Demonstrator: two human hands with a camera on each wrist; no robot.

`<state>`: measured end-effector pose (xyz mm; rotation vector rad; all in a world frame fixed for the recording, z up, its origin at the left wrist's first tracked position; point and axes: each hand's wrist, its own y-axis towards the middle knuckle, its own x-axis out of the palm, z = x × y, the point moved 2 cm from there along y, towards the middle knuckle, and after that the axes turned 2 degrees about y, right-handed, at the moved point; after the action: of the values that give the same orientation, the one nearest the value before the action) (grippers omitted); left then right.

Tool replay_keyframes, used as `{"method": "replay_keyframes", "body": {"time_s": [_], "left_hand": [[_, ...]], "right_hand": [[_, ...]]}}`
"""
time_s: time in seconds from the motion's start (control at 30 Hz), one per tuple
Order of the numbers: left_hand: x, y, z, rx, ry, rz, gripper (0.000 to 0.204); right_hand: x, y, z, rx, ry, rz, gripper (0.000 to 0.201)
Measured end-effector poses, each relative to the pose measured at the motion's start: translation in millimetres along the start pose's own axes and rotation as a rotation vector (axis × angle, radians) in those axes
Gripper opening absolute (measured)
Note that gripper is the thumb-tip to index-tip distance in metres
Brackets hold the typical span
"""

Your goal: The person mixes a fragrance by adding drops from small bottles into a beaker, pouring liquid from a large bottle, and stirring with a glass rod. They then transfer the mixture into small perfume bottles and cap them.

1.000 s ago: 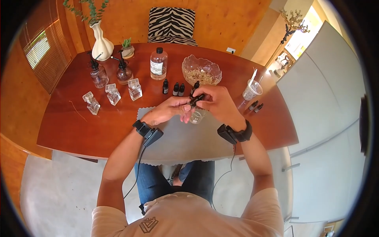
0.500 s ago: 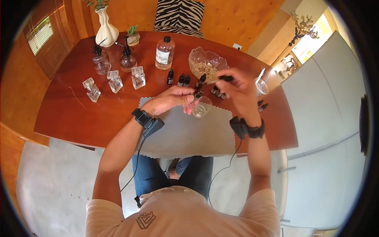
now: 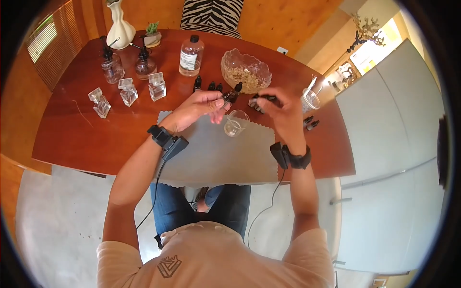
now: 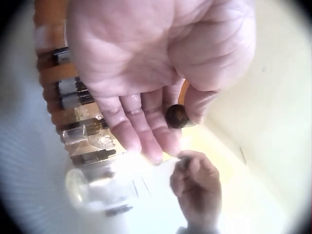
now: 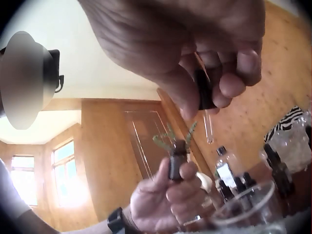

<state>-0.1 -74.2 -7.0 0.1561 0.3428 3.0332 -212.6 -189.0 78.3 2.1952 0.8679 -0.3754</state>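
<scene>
My left hand (image 3: 201, 108) pinches a small dark bottle (image 5: 178, 165) upright between thumb and fingers; its round base (image 4: 176, 117) shows in the left wrist view. To the right, my right hand (image 3: 284, 108) is raised, pinching a black dropper cap (image 5: 204, 92) with a glass pipette (image 5: 208, 126) pointing down from it. Bottle and dropper are apart. A clear cup (image 3: 235, 124) stands on the grey mat (image 3: 216, 158), between and slightly below the hands. Another dark dropper bottle (image 3: 236, 89) stands just beyond my left fingertips.
Beyond the hands are small dark bottles (image 3: 197, 84), a large labelled bottle (image 3: 190, 60) and a glass bowl (image 3: 246, 72). Square glass bottles (image 3: 157, 87) and pump bottles (image 3: 145, 66) stand at the left. A plastic cup (image 3: 310, 100) and two small bottles (image 3: 312, 125) are at the right.
The hands were together at the dark bottle; the right has moved away to the right with the dropper cap. The left still holds the bottle. The head view has shifted.
</scene>
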Motion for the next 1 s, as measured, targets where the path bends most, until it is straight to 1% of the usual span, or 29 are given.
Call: {"method": "replay_keyframes", "body": {"time_s": [0.07,0.1,0.2,0.3,0.37,0.4,0.5,0.6,0.7,0.8,0.9,1.0], "left_hand": [[4,3,3,0.005,0.01,-0.033,0.032],[7,3,4,-0.003,0.003,-0.053,0.032],[9,0,10,-0.007,0.003,-0.084,0.031],[9,-1,9,-0.004,0.004,-0.099,0.031],[8,0,10,0.001,0.002,-0.108,0.03],[8,0,9,0.003,-0.001,-0.112,0.03],[7,0,8,0.014,-0.012,-0.119,0.029],[9,-1,10,0.016,-0.032,-0.132,0.028],[10,0,8,0.009,-0.045,-0.151,0.027],[10,1,6,0.017,-0.031,-0.162,0.027],[9,0,7,0.028,-0.024,-0.157,0.028],[6,1,5,0.031,0.006,-0.176,0.031]], "right_hand": [[-4,8,-13,0.065,0.119,0.042,0.019],[-5,9,-21,0.13,0.155,-0.017,0.019],[4,9,-18,0.201,0.248,-0.092,0.019],[14,9,-14,0.113,0.197,-0.157,0.019],[17,8,-14,0.087,0.217,-0.154,0.019],[17,7,-15,0.071,0.226,-0.15,0.019],[11,8,-22,0.055,0.239,-0.042,0.019],[10,12,-21,0.015,0.189,-0.049,0.02],[18,11,-24,0.105,0.146,-0.226,0.021],[26,11,-24,0.027,0.039,-0.336,0.019],[31,8,-24,0.029,0.314,-0.209,0.015],[26,10,-20,0.065,0.184,-0.285,0.013]]}}
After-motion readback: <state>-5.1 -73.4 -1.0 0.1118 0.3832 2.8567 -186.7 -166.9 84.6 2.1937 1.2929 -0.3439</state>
